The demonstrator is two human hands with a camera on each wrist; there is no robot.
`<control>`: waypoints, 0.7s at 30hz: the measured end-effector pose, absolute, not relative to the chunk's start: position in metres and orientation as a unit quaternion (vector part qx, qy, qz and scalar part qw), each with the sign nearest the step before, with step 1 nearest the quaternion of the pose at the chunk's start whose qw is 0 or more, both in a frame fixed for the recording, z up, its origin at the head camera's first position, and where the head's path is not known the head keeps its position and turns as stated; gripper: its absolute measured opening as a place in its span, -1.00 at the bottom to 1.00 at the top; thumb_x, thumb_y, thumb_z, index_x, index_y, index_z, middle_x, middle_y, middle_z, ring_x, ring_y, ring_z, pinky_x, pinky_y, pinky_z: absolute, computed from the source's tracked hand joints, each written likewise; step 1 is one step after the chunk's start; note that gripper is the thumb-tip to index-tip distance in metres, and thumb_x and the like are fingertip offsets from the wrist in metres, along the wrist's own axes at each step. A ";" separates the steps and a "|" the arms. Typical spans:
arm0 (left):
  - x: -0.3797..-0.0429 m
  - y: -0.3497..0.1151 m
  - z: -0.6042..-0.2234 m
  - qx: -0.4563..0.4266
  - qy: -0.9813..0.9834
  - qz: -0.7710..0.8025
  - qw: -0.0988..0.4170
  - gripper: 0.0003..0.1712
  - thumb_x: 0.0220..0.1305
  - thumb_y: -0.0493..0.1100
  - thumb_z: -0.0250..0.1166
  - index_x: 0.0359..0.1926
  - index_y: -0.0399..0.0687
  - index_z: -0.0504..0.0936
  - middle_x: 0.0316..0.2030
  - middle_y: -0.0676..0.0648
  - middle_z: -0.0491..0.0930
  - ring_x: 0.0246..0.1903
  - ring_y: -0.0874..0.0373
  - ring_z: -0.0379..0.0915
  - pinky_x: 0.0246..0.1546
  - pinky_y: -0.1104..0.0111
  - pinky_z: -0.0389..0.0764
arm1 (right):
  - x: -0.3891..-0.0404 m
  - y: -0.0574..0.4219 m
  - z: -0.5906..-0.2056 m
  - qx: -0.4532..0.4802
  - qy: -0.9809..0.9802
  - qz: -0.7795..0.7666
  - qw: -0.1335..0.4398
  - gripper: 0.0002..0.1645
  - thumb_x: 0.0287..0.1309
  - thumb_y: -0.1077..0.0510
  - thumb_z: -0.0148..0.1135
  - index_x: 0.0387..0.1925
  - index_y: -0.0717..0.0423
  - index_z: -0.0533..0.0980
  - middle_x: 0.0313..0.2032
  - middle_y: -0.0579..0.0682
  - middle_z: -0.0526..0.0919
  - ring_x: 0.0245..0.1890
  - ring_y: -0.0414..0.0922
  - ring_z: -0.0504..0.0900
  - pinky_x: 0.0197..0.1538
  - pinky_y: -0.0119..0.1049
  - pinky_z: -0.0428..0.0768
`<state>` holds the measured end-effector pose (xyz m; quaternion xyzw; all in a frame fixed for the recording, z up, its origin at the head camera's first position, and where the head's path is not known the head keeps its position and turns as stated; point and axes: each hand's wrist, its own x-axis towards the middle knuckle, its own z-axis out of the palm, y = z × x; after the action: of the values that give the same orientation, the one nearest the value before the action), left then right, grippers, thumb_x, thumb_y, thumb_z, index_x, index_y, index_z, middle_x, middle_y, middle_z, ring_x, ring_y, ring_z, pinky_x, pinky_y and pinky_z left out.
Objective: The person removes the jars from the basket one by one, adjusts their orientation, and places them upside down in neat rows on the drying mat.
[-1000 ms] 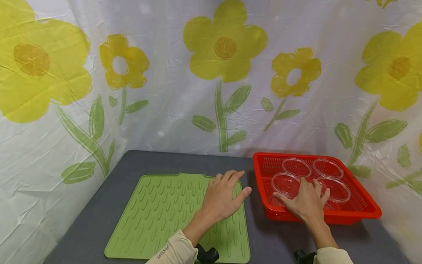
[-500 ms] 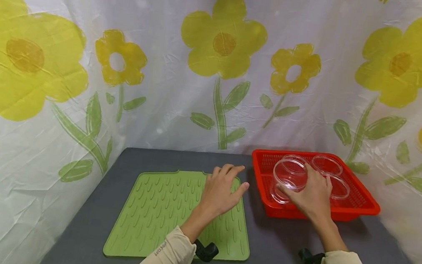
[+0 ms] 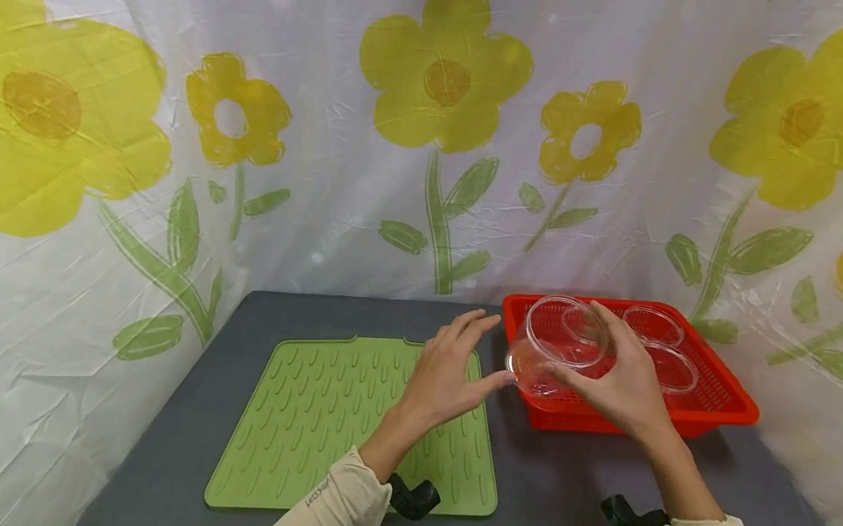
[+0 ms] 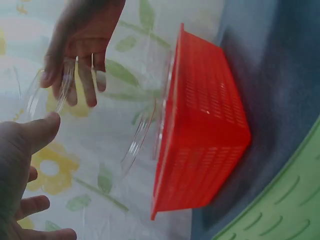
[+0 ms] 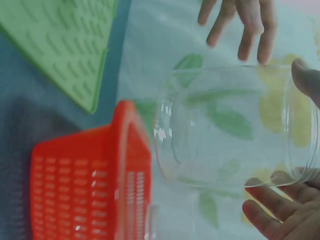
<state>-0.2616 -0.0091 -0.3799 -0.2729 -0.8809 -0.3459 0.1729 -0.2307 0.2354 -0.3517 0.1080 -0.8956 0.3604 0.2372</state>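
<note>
Before the flowered curtain [image 3: 320, 221], the right hand [image 3: 623, 383] grips a clear jar [image 3: 550, 356] near its rim, long axis slanting down-left from those fingers. The left hand [image 3: 445, 375], fingers spread, hovers beside its base.

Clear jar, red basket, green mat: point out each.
Clear jar [image 5: 225, 127], right wrist view, middle of its side wall.
Red basket [image 4: 201, 125], left wrist view, outer wall.
Green mat [image 3: 329, 414], head view, ridged top surface.

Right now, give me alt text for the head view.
A person's right grip holds a tilted clear jar, left grip open beside it, near a red basket of clear containers; a green mat lies left on the dark table.
</note>
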 end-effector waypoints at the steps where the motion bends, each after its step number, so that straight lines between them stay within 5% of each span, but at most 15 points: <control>1: -0.261 -0.009 -0.378 -0.278 -0.875 -0.357 0.169 -0.12 0.23 0.22 0.43 0.51 0.21 0.33 0.50 0.02 0.28 0.39 -0.07 0.35 0.31 -0.13 0.45 | -0.229 0.233 -0.350 0.115 -0.894 0.364 0.235 0.18 -0.05 -0.06 0.63 0.52 0.14 0.21 0.38 0.25 0.43 0.28 0.24 0.46 0.18 0.38 0.51; 7: -0.259 -0.006 -0.370 -0.320 -0.834 -0.419 0.160 0.07 0.05 0.13 0.59 0.53 0.23 0.25 0.49 0.09 0.30 0.46 0.07 0.27 0.34 0.02 0.50 | -0.222 0.220 -0.342 0.168 -0.883 0.383 0.211 0.16 -0.05 0.00 0.64 0.52 0.11 0.23 0.34 0.21 0.51 0.27 0.20 0.54 0.16 0.27 0.60; 14: -0.254 -0.006 -0.370 -0.335 -0.810 -0.457 0.151 0.23 -0.04 0.04 0.65 0.58 0.27 0.13 0.41 0.06 0.39 0.27 0.03 0.48 0.19 0.06 0.62 | -0.216 0.209 -0.341 0.196 -0.877 0.395 0.189 0.16 -0.06 0.00 0.64 0.52 0.07 0.24 0.34 0.17 0.52 0.26 0.19 0.54 0.12 0.24 0.64; 21: -0.252 -0.010 -0.377 -0.335 -0.786 -0.494 0.160 0.22 -0.07 -0.01 0.67 0.56 0.26 0.15 0.36 0.03 0.45 0.13 0.08 0.56 0.10 0.17 0.64 | -0.213 0.206 -0.345 0.220 -0.865 0.408 0.190 0.25 -0.06 0.08 0.64 0.59 0.00 0.12 0.44 0.18 0.38 0.30 0.21 0.49 0.24 0.40 0.46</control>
<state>-0.2522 -0.0099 -0.3771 -0.3349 -0.7865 -0.4937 0.1598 -0.2131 0.2062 -0.3453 0.2204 -0.8655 0.4078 0.1899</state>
